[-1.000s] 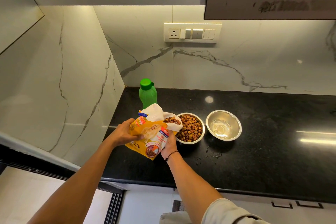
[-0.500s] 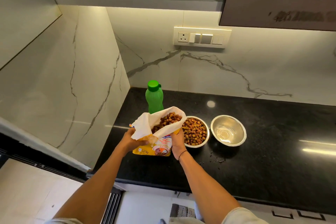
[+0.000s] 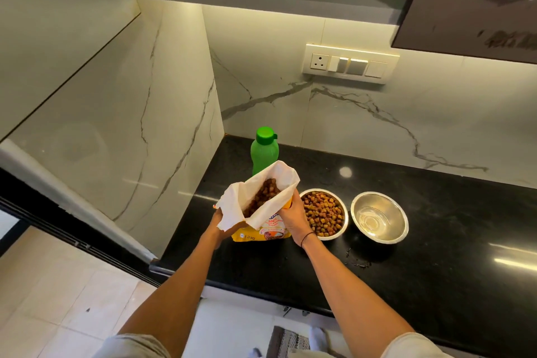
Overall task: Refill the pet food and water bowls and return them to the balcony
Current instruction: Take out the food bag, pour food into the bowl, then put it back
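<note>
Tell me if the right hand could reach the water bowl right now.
Probably not yet: the right hand grips the food bag, and the full food bowl sits between it and the water bowl.

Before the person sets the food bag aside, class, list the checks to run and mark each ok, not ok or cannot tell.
1. Food bowl filled with kibble: ok.
2. Water bowl holds water: ok, shallow.
3. Food bag upright, held by left hand and right hand: ok.
4. Bag mouth closed: not ok, open.
5. Green bottle capped: ok.
6. Countertop free of spills: not ok, crumbs by the bowls.
</note>
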